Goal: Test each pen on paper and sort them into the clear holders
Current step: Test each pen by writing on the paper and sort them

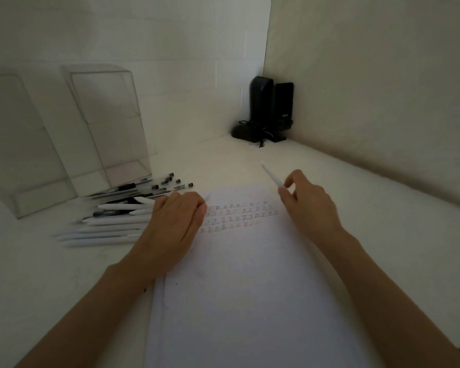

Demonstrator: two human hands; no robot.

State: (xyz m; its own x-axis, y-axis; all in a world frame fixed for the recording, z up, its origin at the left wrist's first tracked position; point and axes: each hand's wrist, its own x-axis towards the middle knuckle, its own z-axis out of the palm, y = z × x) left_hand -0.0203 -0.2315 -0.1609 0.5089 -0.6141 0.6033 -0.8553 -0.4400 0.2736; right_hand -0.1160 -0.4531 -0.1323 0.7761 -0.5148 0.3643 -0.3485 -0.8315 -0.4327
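Rows of 正 are written on the paper [250,274] between the hands. A white pen [271,175] is pinched by the right hand [308,205]; the left hand [175,221] is laid relaxed beside the pen pile [112,221], clear holders [104,123] beyond.

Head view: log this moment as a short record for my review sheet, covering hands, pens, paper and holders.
paper: flat on the table, rows of test marks near its far end
pen pile: white and dark-capped pens loose, left of the paper
left hand: rests where pile meets paper; grip unclear
right hand: pinches a white pen, visible end pointing away
clear holders: two, behind the pile, seemingly empty
corner: black devices
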